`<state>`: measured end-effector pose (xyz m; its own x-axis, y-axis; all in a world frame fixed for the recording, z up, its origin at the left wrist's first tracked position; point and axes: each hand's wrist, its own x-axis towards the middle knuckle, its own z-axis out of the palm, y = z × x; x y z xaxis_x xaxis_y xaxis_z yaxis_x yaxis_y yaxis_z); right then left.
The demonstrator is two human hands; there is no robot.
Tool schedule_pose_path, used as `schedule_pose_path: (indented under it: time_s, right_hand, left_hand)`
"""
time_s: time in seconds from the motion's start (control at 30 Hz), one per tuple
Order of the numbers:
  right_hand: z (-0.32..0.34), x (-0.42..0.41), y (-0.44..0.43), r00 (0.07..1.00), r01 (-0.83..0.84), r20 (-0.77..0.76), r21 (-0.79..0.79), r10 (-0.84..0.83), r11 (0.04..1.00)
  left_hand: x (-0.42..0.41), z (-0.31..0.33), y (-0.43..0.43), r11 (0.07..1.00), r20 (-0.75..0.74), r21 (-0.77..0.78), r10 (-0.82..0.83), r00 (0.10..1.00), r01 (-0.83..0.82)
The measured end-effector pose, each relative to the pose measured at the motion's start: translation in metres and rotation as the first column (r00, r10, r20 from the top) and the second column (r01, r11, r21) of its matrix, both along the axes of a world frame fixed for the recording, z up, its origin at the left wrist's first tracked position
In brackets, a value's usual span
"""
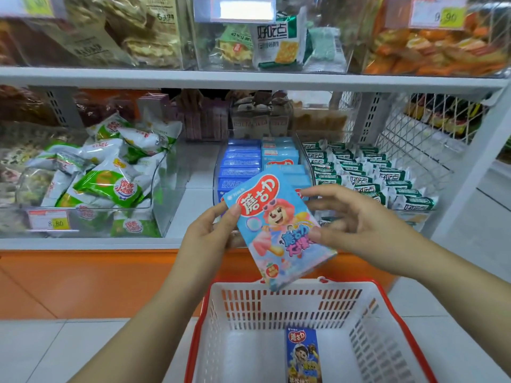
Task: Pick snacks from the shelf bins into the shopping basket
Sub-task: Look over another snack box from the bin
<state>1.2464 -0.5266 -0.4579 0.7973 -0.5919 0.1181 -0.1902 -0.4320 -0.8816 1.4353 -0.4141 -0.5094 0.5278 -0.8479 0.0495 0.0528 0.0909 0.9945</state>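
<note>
Because the picture's lower edge cuts across the basket (367, 299), only its far wall, two sides and part of its floor show, and the dark blue box (303, 352) lying flat on that floor loses its lower end too. Beyond the basket, the upper bins are blurred and their labels cannot be read. A price tag (48, 219) up and left of the basket is only partly legible.

The basket is white slotted plastic with a red rim. Straight beyond it stands a clear bin (218, 167) of flat blue cartons packed on edge. Beyond it to the left sits a heap of glossy green-and-white packets (110, 183), soft and puffed. Beyond it to the right are rows of small white-and-green packs (373, 175).

A light blue box (276, 230), flat, rectangular cardboard with a cartoon face, hangs tilted just above the basket's far rim, its lower corner dipping in front of that rim. The left hand (210, 230) grips its upper left edge, thumb on the printed front, fingers hidden behind. The right hand (356, 217) is on the box's other side with fingers spread and nearly straight; its thumb touches the box's right edge, and its forefinger reaches the top right corner.
</note>
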Motion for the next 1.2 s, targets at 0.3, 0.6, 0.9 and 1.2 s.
schedule_pose_path:
  time_s: [0.3,0.6,0.9,1.2]
  right_hand:
    - [0.009,0.024,0.011,0.998,0.058,0.031,0.118,-0.062,0.991]
    - [0.009,0.023,0.002,0.994,0.07,0.063,0.301,-0.094,0.951]
    - [-0.018,0.017,-0.023,0.985,0.148,-0.024,0.638,-0.172,0.756]
    - [-0.021,0.018,-0.018,0.999,0.015,0.025,0.473,-0.031,0.881]
  left_hand:
    - [0.004,-0.01,-0.003,0.967,-0.296,0.219,-0.061,0.953,0.13]
    - [0.001,-0.004,-0.003,0.968,-0.316,0.227,-0.029,0.948,0.105]
    - [-0.001,0.0,0.0,0.988,-0.368,0.147,0.009,0.93,0.048]
    - [0.002,0.002,0.002,0.986,-0.162,0.161,-0.024,0.987,0.05]
